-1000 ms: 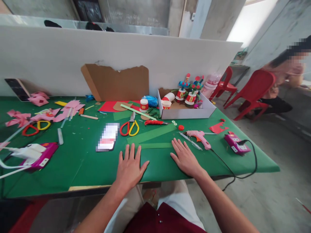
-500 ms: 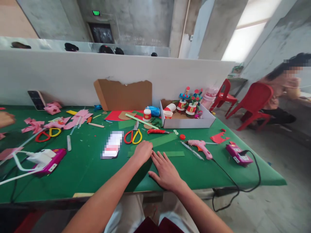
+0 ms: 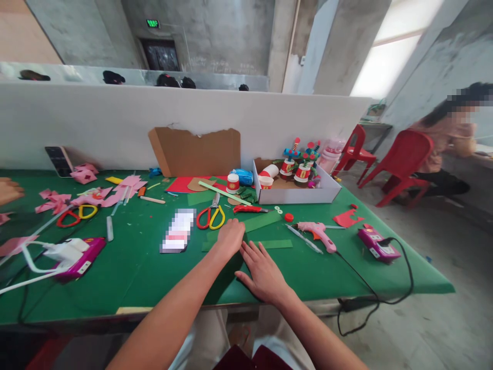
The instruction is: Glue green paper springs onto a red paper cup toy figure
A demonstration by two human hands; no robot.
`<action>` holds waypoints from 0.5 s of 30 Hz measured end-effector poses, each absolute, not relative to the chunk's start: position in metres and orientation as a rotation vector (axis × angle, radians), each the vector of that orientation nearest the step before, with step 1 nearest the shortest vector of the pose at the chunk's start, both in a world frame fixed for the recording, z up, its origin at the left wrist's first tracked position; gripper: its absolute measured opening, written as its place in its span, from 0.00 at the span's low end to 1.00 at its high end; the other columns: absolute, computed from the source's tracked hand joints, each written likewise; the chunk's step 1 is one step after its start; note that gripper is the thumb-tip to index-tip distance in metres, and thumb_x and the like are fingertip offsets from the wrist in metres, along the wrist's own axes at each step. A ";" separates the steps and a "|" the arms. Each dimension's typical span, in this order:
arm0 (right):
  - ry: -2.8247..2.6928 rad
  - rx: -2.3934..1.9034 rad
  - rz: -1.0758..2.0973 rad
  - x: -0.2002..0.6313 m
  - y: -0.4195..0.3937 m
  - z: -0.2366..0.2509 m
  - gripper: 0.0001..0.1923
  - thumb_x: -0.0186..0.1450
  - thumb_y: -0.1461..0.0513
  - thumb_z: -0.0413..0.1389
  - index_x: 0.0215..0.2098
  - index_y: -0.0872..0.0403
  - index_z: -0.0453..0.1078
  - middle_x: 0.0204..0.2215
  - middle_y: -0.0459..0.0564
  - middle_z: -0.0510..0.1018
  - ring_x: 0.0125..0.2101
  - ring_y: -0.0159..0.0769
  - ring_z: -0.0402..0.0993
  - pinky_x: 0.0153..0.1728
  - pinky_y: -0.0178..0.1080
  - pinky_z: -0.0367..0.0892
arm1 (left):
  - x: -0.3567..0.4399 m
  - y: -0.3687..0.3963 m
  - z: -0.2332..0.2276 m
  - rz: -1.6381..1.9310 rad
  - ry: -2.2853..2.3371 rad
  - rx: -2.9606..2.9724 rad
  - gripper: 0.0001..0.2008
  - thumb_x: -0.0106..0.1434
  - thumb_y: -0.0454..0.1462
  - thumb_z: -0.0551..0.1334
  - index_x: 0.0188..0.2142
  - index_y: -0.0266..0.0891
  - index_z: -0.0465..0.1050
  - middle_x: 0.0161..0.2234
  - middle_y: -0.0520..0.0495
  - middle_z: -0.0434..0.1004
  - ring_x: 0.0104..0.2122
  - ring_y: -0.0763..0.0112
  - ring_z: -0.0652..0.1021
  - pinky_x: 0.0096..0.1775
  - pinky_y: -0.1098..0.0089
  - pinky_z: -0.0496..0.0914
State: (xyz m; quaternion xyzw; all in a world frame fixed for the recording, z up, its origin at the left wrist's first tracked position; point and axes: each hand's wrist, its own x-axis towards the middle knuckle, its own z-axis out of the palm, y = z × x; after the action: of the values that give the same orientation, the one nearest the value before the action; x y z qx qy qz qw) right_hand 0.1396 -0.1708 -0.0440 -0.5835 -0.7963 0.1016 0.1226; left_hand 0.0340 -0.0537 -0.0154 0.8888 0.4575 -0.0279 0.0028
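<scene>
My left hand [image 3: 231,237] is closed, fingers curled down over the green paper strips; whatever it pinches is hidden beneath it. Beside it, my right hand [image 3: 264,272] lies flat with fingers stretched out, its fingertips at the lower green paper strip [image 3: 278,244]. Another green paper strip [image 3: 265,221] slants up to the right from my left hand. Just beyond my left hand lie scissors [image 3: 211,216] with red and yellow handles. A red utility knife [image 3: 248,208] rests above the slanted strip.
A pink glue gun [image 3: 318,234] and purple power strip [image 3: 379,246] lie to the right, with a black cord. A white box [image 3: 298,195] holds decorated paper cups. Left of my hands are a phone [image 3: 177,231], pink paper scraps [image 3: 127,187] and another person's hand [image 3: 11,191].
My left hand has shifted slightly to the right and away from me. My right hand stays in place. The other person's hand at the far left has changed pose slightly.
</scene>
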 end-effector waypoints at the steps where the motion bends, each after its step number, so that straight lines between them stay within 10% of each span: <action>1: -2.325 -1.701 0.303 0.140 -0.171 -0.044 0.35 0.70 0.46 0.43 0.66 0.61 0.56 0.65 0.59 0.58 0.66 0.48 0.51 0.65 0.55 0.48 | 0.034 -0.054 -0.016 -0.086 1.433 2.787 0.15 0.61 0.24 0.52 0.42 0.32 0.75 0.42 0.33 0.76 0.46 0.57 0.77 0.45 0.64 0.71; 15: -2.317 -1.691 0.330 0.139 -0.170 -0.042 0.34 0.70 0.47 0.44 0.65 0.61 0.56 0.65 0.57 0.59 0.66 0.48 0.51 0.66 0.54 0.47 | 0.043 -0.051 -0.019 -0.025 1.585 2.749 0.15 0.61 0.26 0.55 0.48 0.31 0.69 0.45 0.31 0.74 0.47 0.53 0.75 0.42 0.60 0.70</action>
State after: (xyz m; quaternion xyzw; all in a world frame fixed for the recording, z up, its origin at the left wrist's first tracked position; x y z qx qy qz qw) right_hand 0.1389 -0.1702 -0.0424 -0.5810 -0.7959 0.1134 0.1269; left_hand 0.0428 -0.0509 -0.0193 0.8662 0.4993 -0.0080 -0.0157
